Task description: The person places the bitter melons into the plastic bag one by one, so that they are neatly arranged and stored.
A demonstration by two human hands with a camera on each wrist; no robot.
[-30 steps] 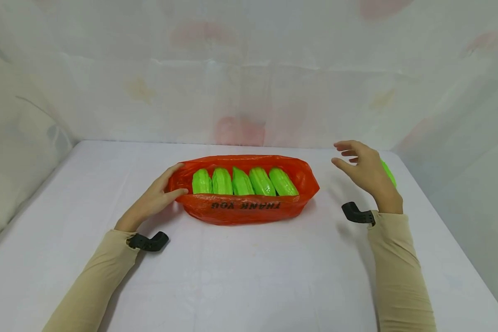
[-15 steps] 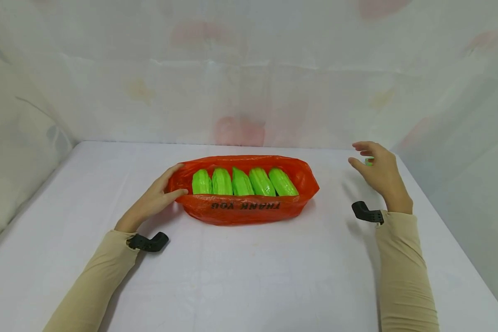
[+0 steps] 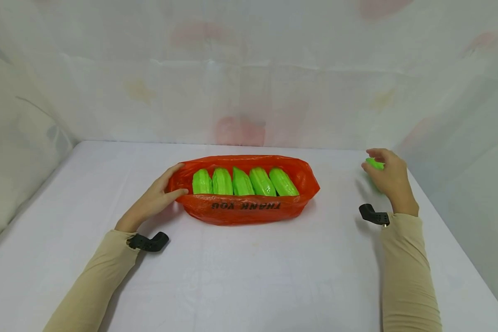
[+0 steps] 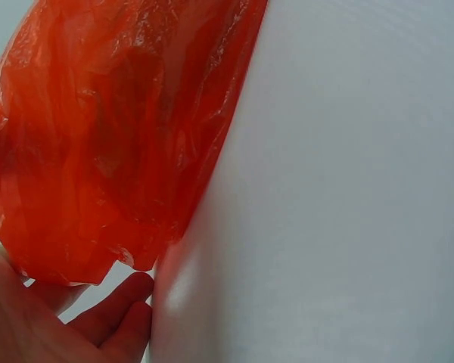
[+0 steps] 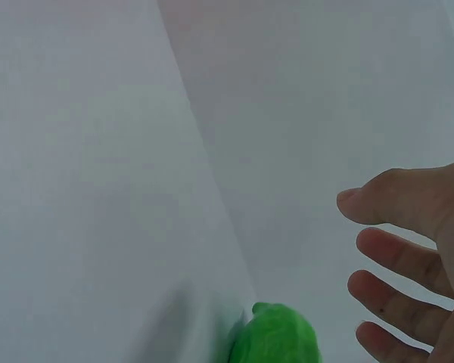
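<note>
A red plastic bag [image 3: 240, 212] printed THANK YOU lies with its mouth spread wide in the head view. Inside it, several glossy, ribbed, bright green gourd-like vegetables [image 3: 242, 182] stand in a row. My left hand [image 3: 153, 198] holds the bag's left end, thumb over the near rim and fingers at the far side; the left wrist view shows fingers tucked around its edge [image 4: 91, 249]. Over at the right, my right hand [image 3: 388, 177] hovers with parted, slightly bent fingers above another green vegetable [image 3: 375, 163]. The right wrist view shows that vegetable [image 5: 276, 336] apart from the fingers.
A white cloth covers the table [image 3: 249, 276]. Behind it hangs a pale patterned sheet [image 3: 240, 83], which also closes off both sides. A black wrist mount [image 3: 149, 242] sticks out from the left sleeve, and another black mount [image 3: 373, 214] from the right.
My right hand has moved right and slightly lower, over the loose green vegetable, which now shows between thumb and fingers. My left hand and the bag have stayed in place.
</note>
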